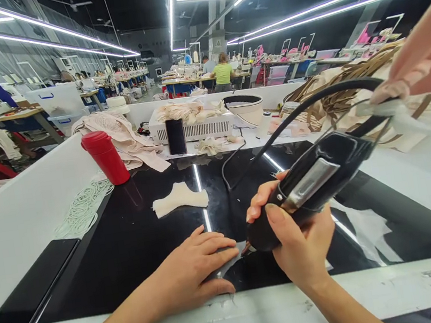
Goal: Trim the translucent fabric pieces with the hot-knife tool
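Observation:
My right hand [301, 235] is wrapped around a black corded hand-held power tool [318, 173] with a metal lever on its side. The tool slants down to the left, its metal tip close to the fingers of my left hand [194, 267]. That hand lies flat with its fingers stretched out, over a thin sheer fabric piece [232, 259] on the glossy black work surface [133, 260]. My left hand covers part of this piece. Beyond it lies a cream fabric piece [179, 198]. Another person's hand [408, 68], blurred, reaches in from the upper right near the tool's cable.
A red bottle [105, 157], a bundle of pale cords [85, 208] and a black tablet-like slab [29, 300] are at the left. A vented white box [198, 126] stands behind. Sheer scraps [371, 230] lie right; the black cable [290, 118] loops above the surface.

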Available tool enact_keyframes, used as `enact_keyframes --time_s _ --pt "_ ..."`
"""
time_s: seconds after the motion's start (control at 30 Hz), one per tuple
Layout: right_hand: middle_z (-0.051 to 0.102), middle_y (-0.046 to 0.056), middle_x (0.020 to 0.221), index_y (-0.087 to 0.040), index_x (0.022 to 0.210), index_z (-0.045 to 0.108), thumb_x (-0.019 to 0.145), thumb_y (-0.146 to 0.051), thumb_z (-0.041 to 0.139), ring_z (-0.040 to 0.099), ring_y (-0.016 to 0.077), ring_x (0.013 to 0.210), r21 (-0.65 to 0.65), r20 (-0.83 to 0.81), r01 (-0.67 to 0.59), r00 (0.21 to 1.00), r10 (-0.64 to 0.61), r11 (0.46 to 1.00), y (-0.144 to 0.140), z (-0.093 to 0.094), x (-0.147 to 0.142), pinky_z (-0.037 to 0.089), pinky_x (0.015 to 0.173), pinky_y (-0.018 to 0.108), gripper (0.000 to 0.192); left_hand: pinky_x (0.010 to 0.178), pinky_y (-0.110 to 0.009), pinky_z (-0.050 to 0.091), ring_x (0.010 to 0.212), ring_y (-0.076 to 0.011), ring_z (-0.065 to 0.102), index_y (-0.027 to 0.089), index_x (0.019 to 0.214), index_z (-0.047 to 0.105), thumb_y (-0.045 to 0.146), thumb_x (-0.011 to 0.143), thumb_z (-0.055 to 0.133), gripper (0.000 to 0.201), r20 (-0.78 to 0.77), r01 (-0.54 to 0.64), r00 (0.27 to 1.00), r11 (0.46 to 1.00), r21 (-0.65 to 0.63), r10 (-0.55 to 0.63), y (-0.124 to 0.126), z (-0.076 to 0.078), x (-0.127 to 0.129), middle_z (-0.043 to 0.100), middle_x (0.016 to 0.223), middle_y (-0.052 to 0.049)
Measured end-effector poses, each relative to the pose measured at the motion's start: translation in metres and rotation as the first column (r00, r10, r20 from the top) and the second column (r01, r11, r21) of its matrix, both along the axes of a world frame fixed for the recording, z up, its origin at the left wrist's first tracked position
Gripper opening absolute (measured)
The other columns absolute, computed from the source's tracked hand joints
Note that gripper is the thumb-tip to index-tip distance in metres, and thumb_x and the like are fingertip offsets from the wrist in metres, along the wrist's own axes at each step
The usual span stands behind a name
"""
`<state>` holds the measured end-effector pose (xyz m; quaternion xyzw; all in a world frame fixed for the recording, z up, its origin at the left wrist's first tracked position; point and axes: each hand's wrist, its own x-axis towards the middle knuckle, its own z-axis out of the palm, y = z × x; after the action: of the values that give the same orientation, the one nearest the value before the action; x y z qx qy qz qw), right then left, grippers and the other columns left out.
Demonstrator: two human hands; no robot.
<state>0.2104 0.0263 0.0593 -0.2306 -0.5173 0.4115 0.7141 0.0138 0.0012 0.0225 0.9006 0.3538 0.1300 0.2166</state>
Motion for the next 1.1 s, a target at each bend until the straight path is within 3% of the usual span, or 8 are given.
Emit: enact_keyframes --time_s 0.27,0.63,0.87,1.1 --pt "0.064 -0.003 0.086 -0.027 0.115 0.058 0.086 -0.026 0.078 0.062 0.0147 0.065 0.01 -0.023 0.092 0.995 -0.092 0.996 0.009 0.005 0.015 0.054 0.062 0.033 0.035 0.126 -0.058 0.021 0.141 -0.0296 0.049 0.031 0.15 0.051 0.043 0.096 0.071 0.06 0.04 -0.008 0.999 1.0 0.006 0.008 -0.001 -0.002 0.0 0.056 0.151 -0.006" --pt "0.065 -0.003 0.087 -0.028 0.115 0.057 0.088 -0.025 0.076 0.063 0.0148 0.066 -0.006 0.017 0.072 0.997 -0.072 0.997 0.009 0.001 0.015 0.054 0.064 0.034 0.033 0.126 -0.057 0.021 0.14 -0.0297 0.051 0.031 0.151 0.05 0.041 0.096 0.071 0.06 0.052 -0.006 0.999 1.0 0.02 0.005 -0.001 -0.002 0.001 0.057 0.15 -0.007" --pt "0.065 -0.003 0.084 -0.026 0.111 0.06 0.084 -0.024 0.078 0.061 0.0144 0.063 0.023 -0.039 0.158 0.987 -0.157 0.987 0.015 0.007 0.024 0.055 0.059 0.032 0.032 0.126 -0.057 0.022 0.14 -0.0299 0.051 0.031 0.15 0.051 0.04 0.097 0.07 0.057 0.059 -0.006 0.998 1.0 0.018 0.005 -0.001 -0.001 0.001 0.057 0.15 -0.007" --pt "0.064 -0.004 0.085 -0.027 0.113 0.058 0.085 -0.027 0.077 0.062 0.015 0.064 0.023 0.008 0.163 0.987 -0.163 0.986 0.016 0.003 0.023 0.055 0.06 0.033 0.034 0.126 -0.058 0.022 0.141 -0.0301 0.051 0.032 0.15 0.051 0.04 0.096 0.07 0.058 0.064 -0.012 0.998 1.0 0.021 0.01 -0.001 -0.003 0.001 0.057 0.15 -0.007"
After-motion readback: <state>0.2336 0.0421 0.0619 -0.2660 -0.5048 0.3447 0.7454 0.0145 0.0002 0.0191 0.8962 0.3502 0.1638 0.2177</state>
